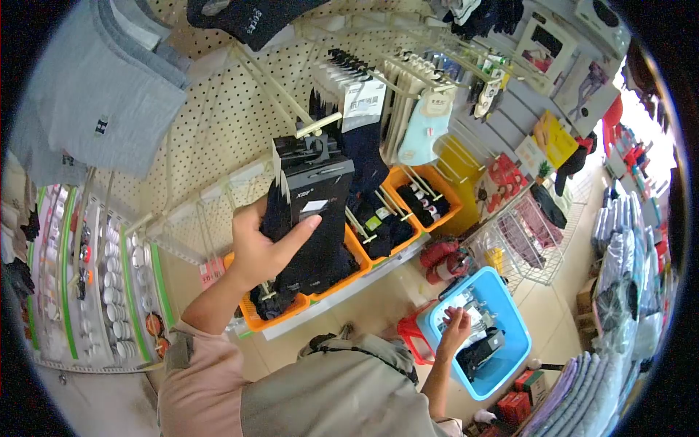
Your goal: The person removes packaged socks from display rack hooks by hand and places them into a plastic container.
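My left hand (266,244) is wrapped round a bunch of packaged black socks (317,211), with the thumb on the dark card label. The bunch is at the end of a metal display hook (319,125) on the pegboard. Over the near edge of a blue basket (515,328) is my right hand (456,328), its fingers apart and curled a little, holding nothing that I can see. Inside the basket lie dark and white packages (482,349). A red stool (415,333) shows beside the basket.
Orange bins (364,264) of dark socks line the shelf below the pegboard (211,95). Light blue socks (421,130) hang further right. Grey garments (109,95) hang at upper left. A wire basket (535,247) stands beyond the blue one; wrapped goods (619,291) fill the right side.
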Demonstrator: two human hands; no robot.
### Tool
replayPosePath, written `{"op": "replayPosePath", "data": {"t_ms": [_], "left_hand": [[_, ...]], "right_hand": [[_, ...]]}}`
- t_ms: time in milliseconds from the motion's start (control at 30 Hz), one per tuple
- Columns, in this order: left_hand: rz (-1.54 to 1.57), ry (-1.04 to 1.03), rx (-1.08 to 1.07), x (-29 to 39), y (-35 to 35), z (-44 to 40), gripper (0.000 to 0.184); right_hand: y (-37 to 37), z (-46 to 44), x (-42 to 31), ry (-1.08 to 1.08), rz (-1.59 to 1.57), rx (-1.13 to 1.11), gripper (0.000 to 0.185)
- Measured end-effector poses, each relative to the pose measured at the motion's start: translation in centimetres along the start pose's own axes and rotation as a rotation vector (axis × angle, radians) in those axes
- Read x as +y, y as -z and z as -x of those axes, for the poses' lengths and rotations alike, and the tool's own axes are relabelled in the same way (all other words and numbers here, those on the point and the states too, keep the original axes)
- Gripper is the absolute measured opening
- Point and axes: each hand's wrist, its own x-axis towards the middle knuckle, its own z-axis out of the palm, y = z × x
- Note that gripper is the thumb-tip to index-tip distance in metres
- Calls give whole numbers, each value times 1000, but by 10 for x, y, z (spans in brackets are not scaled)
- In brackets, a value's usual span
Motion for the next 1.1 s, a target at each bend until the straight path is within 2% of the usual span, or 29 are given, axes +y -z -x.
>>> {"op": "replayPosePath", "data": {"t_ms": [167,300,433,533,633,667,733,800,867,933,1067,1100], "left_hand": [[-1,13,-52,11,-1,8,28],[-21,-53,-152,28,-1,17,28],[85,106,-275,62,-23,36,28],[277,160,-212,64,-50,57,26],[385,238,-119,51,-79,73,29],[410,293,-129,44,-89,78,31],[420,510,-58,30,-108,83,47],[274,566,106,11,-125,85,49],[318,525,18,0,-150,81,40],[361,592,-139,-16,-171,80,36],[399,765,-243,-60,-231,106,39],[410,810,-283,-70,-246,115,38]], "right_hand": [[0,-3,-2,8,-4,-12,28],[-16,-2,-32,9,-75,-60,28],[-46,9,-101,207,-74,-351,39],[-72,18,-144,384,-232,-606,56],[-87,33,-178,359,-353,-908,71],[-90,37,-179,271,-456,-1030,75],[-82,44,-175,-2,-615,-1280,82],[-72,44,-144,46,-232,-1311,73],[-58,56,-139,135,-203,-1209,84],[-39,62,-148,-31,-151,-1168,77],[-1,57,-144,-217,-155,-1037,65],[10,55,-132,-356,-163,-996,61]]}}
